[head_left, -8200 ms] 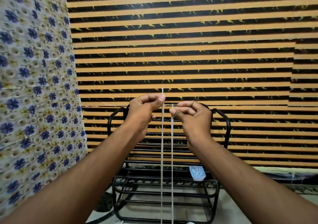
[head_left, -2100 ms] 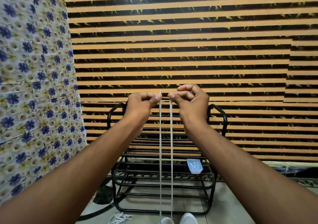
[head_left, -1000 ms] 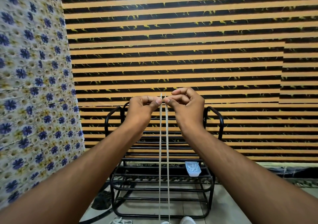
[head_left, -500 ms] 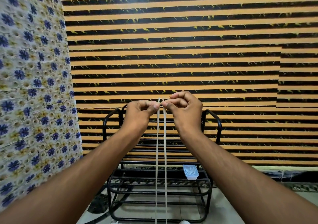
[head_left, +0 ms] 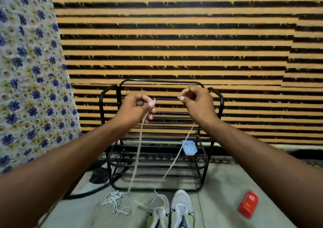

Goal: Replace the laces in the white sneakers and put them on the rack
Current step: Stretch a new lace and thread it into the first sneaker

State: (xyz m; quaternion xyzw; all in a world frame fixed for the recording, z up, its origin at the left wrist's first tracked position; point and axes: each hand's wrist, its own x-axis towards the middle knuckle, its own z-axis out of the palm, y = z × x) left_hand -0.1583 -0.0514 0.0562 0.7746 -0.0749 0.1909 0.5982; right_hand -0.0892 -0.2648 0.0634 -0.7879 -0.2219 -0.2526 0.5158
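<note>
Two white sneakers stand side by side on the floor at the bottom, the left sneaker (head_left: 158,212) with a lace running up from it and the right sneaker (head_left: 182,208) beside it. My left hand (head_left: 135,109) pinches one end of the white lace (head_left: 138,150). My right hand (head_left: 197,103) pinches the other end, whose strand hangs slack down to the left sneaker. The hands are held apart in front of the black metal shoe rack (head_left: 159,136). A loose pile of white lace (head_left: 115,201) lies on the floor left of the sneakers.
A red cylindrical container (head_left: 248,204) lies on the floor at the right. A small pale blue object (head_left: 189,147) sits on a rack shelf. A floral cloth (head_left: 29,70) hangs at the left; an orange and black striped wall (head_left: 174,35) stands behind the rack.
My hands have moved apart and lower, so the two lace strands spread and went slack. The view tilted down, showing both sneakers, the loose lace and the red container.
</note>
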